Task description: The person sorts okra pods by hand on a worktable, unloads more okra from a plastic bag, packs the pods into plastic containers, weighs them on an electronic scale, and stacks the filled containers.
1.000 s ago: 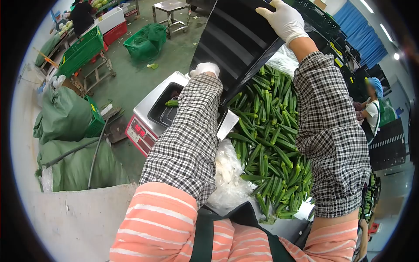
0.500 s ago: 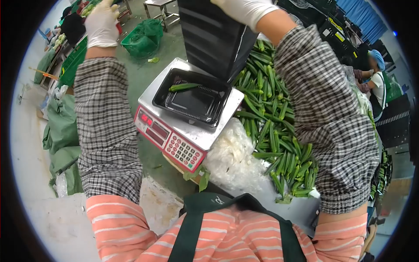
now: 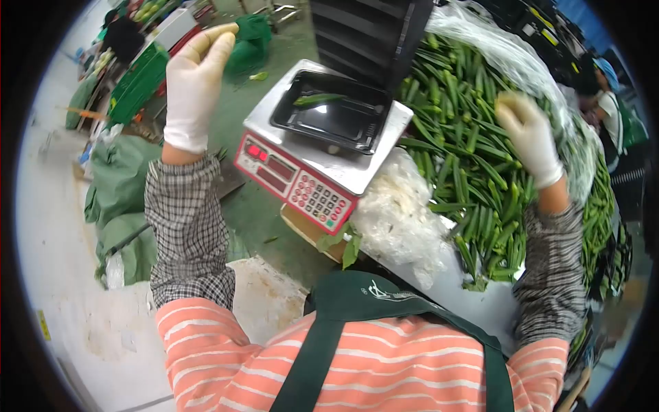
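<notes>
My left hand point(image 3: 195, 93), in a white glove, is raised left of the scale point(image 3: 302, 165), its thumb and fingertips close together and nothing visible between them. Over the right part of the okra pile point(image 3: 473, 144) is my gloved right hand point(image 3: 532, 137), slightly blurred, fingers a little apart and empty. A black plastic tray point(image 3: 329, 127) lies on the scale's metal plate, with one okra pod point(image 3: 319, 99) inside. The scale's red display is lit. Behind the tray, a tall black ribbed container point(image 3: 364, 41) stands upright, touching neither hand.
Crumpled clear plastic point(image 3: 398, 213) lies between scale and okra. Plastic sheeting point(image 3: 508, 48) borders the pile. Green sacks point(image 3: 127, 185) and a green crate point(image 3: 137, 86) are at left. A co-worker in a blue cap point(image 3: 607, 103) stands at far right; another person point(image 3: 122, 38) is at upper left.
Both hands have let go of the black container, which now stands behind the tray. My left hand moved left off it; my right hand came down over the okra. The view shifted.
</notes>
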`<state>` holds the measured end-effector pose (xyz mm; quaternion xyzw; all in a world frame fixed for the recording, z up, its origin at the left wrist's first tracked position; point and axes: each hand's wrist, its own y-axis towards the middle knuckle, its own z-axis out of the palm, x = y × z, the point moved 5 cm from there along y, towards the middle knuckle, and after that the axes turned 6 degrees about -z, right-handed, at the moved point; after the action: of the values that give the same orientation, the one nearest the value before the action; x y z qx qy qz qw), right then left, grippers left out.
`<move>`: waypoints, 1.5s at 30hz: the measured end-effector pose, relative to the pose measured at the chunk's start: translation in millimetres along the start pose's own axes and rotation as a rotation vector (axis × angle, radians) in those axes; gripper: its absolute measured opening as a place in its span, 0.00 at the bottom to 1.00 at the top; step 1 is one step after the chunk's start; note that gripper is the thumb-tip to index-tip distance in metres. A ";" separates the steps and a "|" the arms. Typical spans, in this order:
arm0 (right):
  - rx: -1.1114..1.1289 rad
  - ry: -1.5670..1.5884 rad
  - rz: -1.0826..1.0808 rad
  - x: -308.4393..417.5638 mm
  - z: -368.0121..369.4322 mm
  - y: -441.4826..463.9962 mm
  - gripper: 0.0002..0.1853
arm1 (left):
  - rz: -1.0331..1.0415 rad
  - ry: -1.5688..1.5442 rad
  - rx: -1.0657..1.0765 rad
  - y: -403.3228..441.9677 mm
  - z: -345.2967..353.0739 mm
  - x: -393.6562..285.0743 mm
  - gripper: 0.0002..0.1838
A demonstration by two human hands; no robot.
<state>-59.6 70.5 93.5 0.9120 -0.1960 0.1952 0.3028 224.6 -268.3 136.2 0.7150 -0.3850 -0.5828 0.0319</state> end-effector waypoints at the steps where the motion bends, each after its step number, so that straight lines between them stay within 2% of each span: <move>1: -0.022 0.044 0.062 -25.6 0.9 -35.5 0.10 | -0.008 0.000 0.039 -12.9 17.2 -7.6 0.13; 5: -0.119 0.023 0.409 -67.3 -14.4 -175.4 0.10 | -0.069 -0.262 0.301 -63.6 108.4 -34.6 0.10; 7: -0.145 0.097 0.642 -82.9 -16.3 -238.1 0.10 | 0.084 -0.226 0.460 -94.1 161.6 -55.9 0.10; 11: -0.201 0.038 0.759 -92.2 -26.0 -302.1 0.11 | 0.112 -0.244 0.710 -151.8 261.0 -71.5 0.10; 13: -0.224 0.026 0.746 -95.7 -26.3 -315.8 0.11 | 0.331 -0.026 0.699 -176.1 307.1 -64.3 0.11; 15: -0.246 -0.023 0.684 -99.1 -24.3 -314.4 0.11 | 0.340 0.228 0.892 -196.5 349.2 -42.9 0.19; 16: -0.247 -0.073 0.646 -102.6 -21.6 -310.3 0.11 | 0.300 0.321 0.963 -205.8 365.0 -31.4 0.26; 17: -0.206 -0.043 0.708 -103.0 -17.4 -301.8 0.14 | 0.251 0.411 1.031 -213.0 376.4 -24.0 0.33; 19: -0.145 -0.302 0.495 -94.9 -13.5 -270.7 0.22 | 0.255 0.523 1.046 -224.7 378.6 -31.3 0.50; 21: -0.125 -0.464 0.412 -97.2 -0.6 -244.3 0.35 | 0.318 0.716 1.088 -238.4 391.5 -17.1 0.57; 22: -0.092 -0.510 0.419 -101.6 7.9 -233.7 0.39 | 0.279 0.772 1.148 -241.8 391.9 -14.0 0.54; 24: 0.026 -0.576 0.499 -111.5 22.2 -218.7 0.49 | 0.372 0.793 1.121 -255.0 399.3 -2.6 0.51; 25: 0.070 -0.691 0.492 -111.9 28.0 -215.0 0.49 | 0.423 0.802 1.111 -259.8 402.1 -0.2 0.50; 26: 0.061 -0.708 0.470 -112.9 28.0 -213.9 0.46 | 0.474 0.779 1.079 -263.1 403.0 1.8 0.43; 29: 0.048 -0.697 0.402 -123.3 25.4 -219.2 0.40 | 0.479 0.646 1.104 -256.9 398.0 3.0 0.37; 30: 0.046 -0.686 0.383 -125.2 22.5 -220.7 0.39 | 0.501 0.629 1.051 -255.4 395.6 -0.6 0.34; 31: -0.009 -0.685 0.325 -122.8 19.0 -220.3 0.33 | 0.503 0.625 1.039 -256.0 396.7 -3.8 0.33; 33: 0.034 -0.714 0.345 -130.6 21.7 -220.0 0.30 | 0.609 0.612 1.024 -263.2 407.0 -4.5 0.31; 34: 0.016 -0.734 0.344 -132.8 23.1 -220.4 0.27 | 0.613 0.562 1.023 -266.5 409.3 -8.5 0.26; 37: 0.000 -0.629 0.434 -141.9 19.6 -227.5 0.26 | 0.538 0.415 0.995 -260.5 406.1 -20.0 0.22; 39: -0.129 -0.429 0.494 -143.8 6.9 -236.6 0.20 | 0.463 0.202 0.856 -245.5 402.8 -24.2 0.20; 41: -0.373 -0.301 0.401 -144.1 -8.0 -250.5 0.18 | 0.416 -0.042 0.630 -223.9 394.4 -30.7 0.18; 42: -0.407 -0.064 0.559 -151.7 -14.8 -260.4 0.17 | 0.280 -0.178 0.603 -212.3 391.6 -36.8 0.15; 43: -0.436 0.182 0.709 -154.3 -21.0 -269.3 0.16 | 0.277 -0.202 0.540 -197.4 391.4 -45.5 0.11; 44: -0.492 0.405 0.823 -151.5 -27.2 -275.9 0.15 | 0.116 -0.263 0.581 -185.1 390.5 -49.9 0.10; 45: -0.539 0.470 0.809 -154.4 -29.7 -285.2 0.14 | -0.044 -0.324 0.616 -176.5 391.2 -49.9 0.10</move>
<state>-61.7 337.2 -93.5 0.5855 -0.5017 0.4376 0.4626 -21.7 42.5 -35.4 0.5975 -0.5272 -0.5456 -0.2595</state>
